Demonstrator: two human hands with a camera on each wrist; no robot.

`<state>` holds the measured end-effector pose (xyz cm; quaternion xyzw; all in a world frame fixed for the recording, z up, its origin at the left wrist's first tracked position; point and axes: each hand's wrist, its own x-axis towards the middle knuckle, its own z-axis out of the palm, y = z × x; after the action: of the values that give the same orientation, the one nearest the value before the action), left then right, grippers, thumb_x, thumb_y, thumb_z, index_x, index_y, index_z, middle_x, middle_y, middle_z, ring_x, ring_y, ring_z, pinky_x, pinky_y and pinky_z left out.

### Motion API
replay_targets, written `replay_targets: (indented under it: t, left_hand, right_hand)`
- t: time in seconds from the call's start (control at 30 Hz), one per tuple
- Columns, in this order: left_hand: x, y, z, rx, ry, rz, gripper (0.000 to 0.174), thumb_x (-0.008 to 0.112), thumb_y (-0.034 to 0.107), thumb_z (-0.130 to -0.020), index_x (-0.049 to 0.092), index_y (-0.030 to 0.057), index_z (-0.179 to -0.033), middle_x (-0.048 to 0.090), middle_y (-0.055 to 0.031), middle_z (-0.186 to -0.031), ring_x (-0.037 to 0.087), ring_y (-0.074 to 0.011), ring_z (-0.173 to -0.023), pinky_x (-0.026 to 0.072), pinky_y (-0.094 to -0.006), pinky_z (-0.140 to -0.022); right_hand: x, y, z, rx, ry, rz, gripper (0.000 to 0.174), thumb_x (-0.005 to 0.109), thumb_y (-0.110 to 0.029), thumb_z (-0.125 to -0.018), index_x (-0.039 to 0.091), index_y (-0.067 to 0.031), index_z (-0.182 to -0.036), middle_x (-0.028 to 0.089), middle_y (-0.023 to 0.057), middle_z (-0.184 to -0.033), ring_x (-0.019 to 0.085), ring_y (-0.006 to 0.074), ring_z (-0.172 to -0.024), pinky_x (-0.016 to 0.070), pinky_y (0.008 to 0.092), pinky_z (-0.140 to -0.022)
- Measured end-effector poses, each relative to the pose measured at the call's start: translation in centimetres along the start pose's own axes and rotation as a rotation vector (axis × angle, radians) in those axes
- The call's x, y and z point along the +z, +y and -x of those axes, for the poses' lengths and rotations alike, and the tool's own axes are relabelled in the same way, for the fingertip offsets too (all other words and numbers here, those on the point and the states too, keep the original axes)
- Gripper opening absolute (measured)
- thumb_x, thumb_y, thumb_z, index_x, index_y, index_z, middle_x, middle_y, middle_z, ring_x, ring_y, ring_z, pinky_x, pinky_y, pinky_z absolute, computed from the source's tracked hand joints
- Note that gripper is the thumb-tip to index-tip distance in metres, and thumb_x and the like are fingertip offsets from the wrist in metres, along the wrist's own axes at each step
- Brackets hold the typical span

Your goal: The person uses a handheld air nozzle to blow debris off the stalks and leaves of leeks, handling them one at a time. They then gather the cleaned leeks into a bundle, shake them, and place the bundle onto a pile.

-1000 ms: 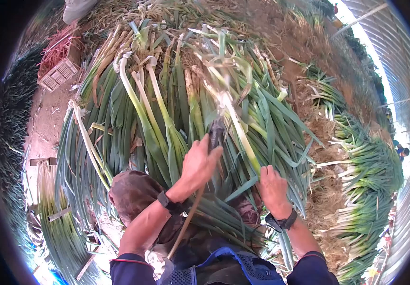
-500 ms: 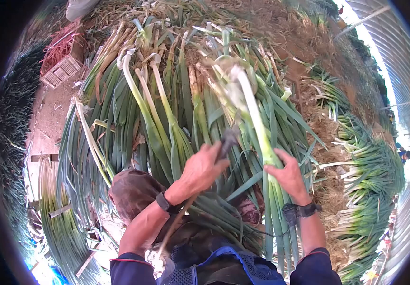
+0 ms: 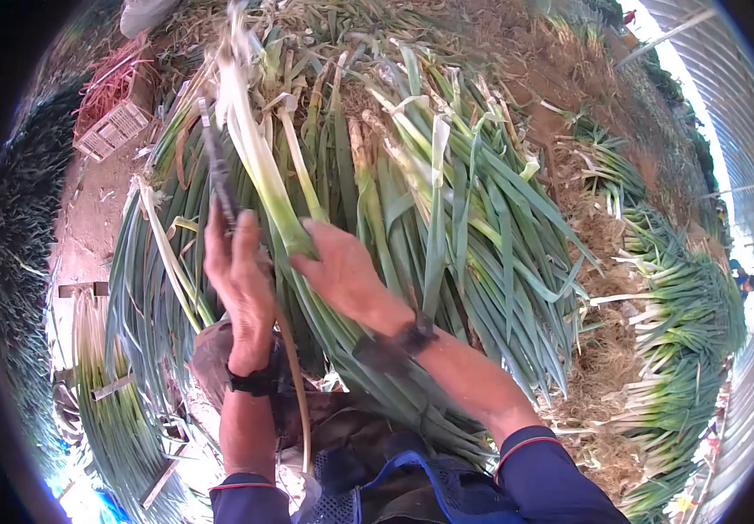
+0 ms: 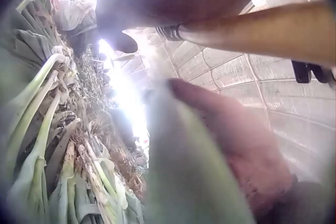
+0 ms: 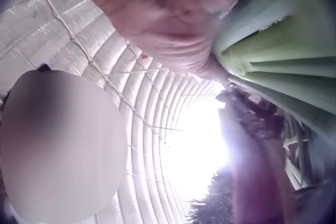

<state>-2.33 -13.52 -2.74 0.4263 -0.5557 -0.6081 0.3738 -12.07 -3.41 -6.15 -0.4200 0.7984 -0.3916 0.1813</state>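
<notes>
My left hand (image 3: pixel 241 271) holds a dark blow gun (image 3: pixel 220 166) with a tan hose (image 3: pixel 292 367) trailing from it. The gun's tip points away from my body, just left of a white stalk. In my right hand (image 3: pixel 342 266) is a long green onion (image 3: pixel 259 162), gripped where white turns to green. Its root end reaches toward the far side and is blurred; its leaves hang back over my lap. The left wrist view shows the hose (image 4: pixel 262 29) across the top and the onion's leaves (image 4: pixel 184 176) close in front. Leaves fan out beside my palm (image 5: pixel 157 14) in the right wrist view.
A heap of green onions (image 3: pixel 490 236) lies before me, roots pointing away. More onions line the right side (image 3: pixel 682 323), and another bunch (image 3: pixel 110 393) stands at left. A plastic crate (image 3: pixel 113 133) sits at far left. Dry straw covers the ground (image 3: pixel 604 358).
My right hand has carried the green onion from the right across to the left and forward. My left hand has shifted left and turned the blow gun upright beside it.
</notes>
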Motion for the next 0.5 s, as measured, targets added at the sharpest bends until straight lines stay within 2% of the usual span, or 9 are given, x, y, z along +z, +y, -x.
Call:
replay_targets:
  t: [0.07,0.1,0.13,0.23,0.3,0.37,0.4,0.47,0.5]
  left_hand:
    - [0.4,-1.3,0.8,-0.007,-0.09,-0.033,0.061,0.065,0.029,-0.101,0.047,0.0,-0.152,0.058,-0.0053,-0.106,0.053,-0.0097,-0.084,0.0443,-0.0235,-0.065]
    - [0.5,-2.6,1.0,0.095,-0.144,-0.065,0.061,0.067,0.026,-0.1,0.047,-0.0016,-0.151,0.057,-0.0065,-0.112,0.054,-0.0146,-0.094,0.0473,-0.0293,-0.08]
    - [0.7,-3.0,1.5,0.067,-0.22,-0.143,0.063,0.067,0.026,-0.099,0.046,-0.004,-0.15,0.057,-0.0104,-0.113,0.055,-0.0218,-0.102,0.0458,-0.0356,-0.094]
    - [1.4,-2.3,2.9,0.166,-0.393,-0.353,0.066,0.066,0.03,-0.098,0.044,-0.005,-0.15,0.056,-0.0161,-0.111,0.058,-0.0285,-0.102,0.0476,-0.038,-0.092]
    - [1.8,-2.6,3.7,0.19,-0.467,-0.391,0.069,0.065,0.033,-0.098,0.042,-0.0042,-0.152,0.056,-0.018,-0.11,0.059,-0.0312,-0.101,0.0483,-0.0412,-0.088]
    - [2.0,-2.7,4.1,0.169,-0.525,-0.403,0.07,0.065,0.033,-0.096,0.043,-0.006,-0.15,0.056,-0.0187,-0.11,0.058,-0.0319,-0.102,0.0464,-0.0406,-0.091]
    - [2.2,-2.6,4.3,0.161,-0.544,-0.393,0.07,0.065,0.032,-0.096,0.044,-0.0079,-0.149,0.055,-0.0178,-0.109,0.056,-0.0302,-0.102,0.0445,-0.038,-0.094]
    - [2.4,-2.6,4.6,0.147,-0.567,-0.394,0.071,0.064,0.033,-0.096,0.043,-0.0083,-0.149,0.056,-0.0187,-0.111,0.056,-0.0316,-0.104,0.0446,-0.0386,-0.095]
    - [2.4,-2.6,4.6,0.138,-0.587,-0.397,0.072,0.064,0.035,-0.096,0.043,-0.0086,-0.149,0.056,-0.0196,-0.112,0.057,-0.0329,-0.105,0.0446,-0.0391,-0.096]
  right_hand:
    - [1.1,4.5,0.8,0.012,-0.038,0.084,0.055,0.074,-0.027,-0.09,0.057,0.0003,-0.134,0.065,0.0207,-0.121,0.064,0.0382,-0.112,0.0513,0.0442,-0.094]
    - [1.0,6.4,1.3,0.027,-0.069,0.166,0.063,0.075,-0.027,-0.089,0.053,-0.0024,-0.143,0.062,0.019,-0.128,0.062,0.0369,-0.116,0.0498,0.0468,-0.096]
    - [0.0,7.8,1.8,0.021,0.027,0.476,0.071,0.076,-0.028,-0.087,0.048,-0.0039,-0.147,0.054,0.0195,-0.138,0.057,0.0383,-0.123,0.0475,0.0495,-0.1]
    - [-5.1,14.6,3.4,0.03,0.289,1.259,0.093,0.079,-0.03,-0.081,0.031,-0.008,-0.158,0.034,0.0202,-0.157,0.046,0.0439,-0.137,0.041,0.0556,-0.108]
    - [-8.2,18.3,5.4,0.286,0.266,1.116,0.105,0.082,-0.029,-0.075,0.025,-0.0074,-0.16,0.038,0.0205,-0.157,0.047,0.0417,-0.138,0.0437,0.0518,-0.109]
    - [-11.9,17.2,5.7,0.563,0.132,0.861,0.096,0.082,-0.023,-0.073,0.037,-0.0021,-0.155,0.056,0.0231,-0.144,0.058,0.0377,-0.129,0.0505,0.0471,-0.103]
    - [-13.6,17.3,5.8,0.563,0.128,0.863,0.096,0.082,-0.023,-0.073,0.037,-0.0021,-0.155,0.056,0.0231,-0.144,0.058,0.0377,-0.129,0.0505,0.0471,-0.103]
    - [-17.1,17.9,4.8,0.602,-0.024,0.728,0.072,0.075,-0.016,-0.074,0.055,0.0005,-0.142,0.071,0.0243,-0.114,0.069,0.042,-0.101,0.0581,0.046,-0.088]
    - [-19.0,19.0,4.2,0.574,-0.027,0.615,0.068,0.075,-0.017,-0.074,0.059,0.0013,-0.138,0.072,0.0241,-0.108,0.071,0.0403,-0.096,0.0585,0.0451,-0.087]
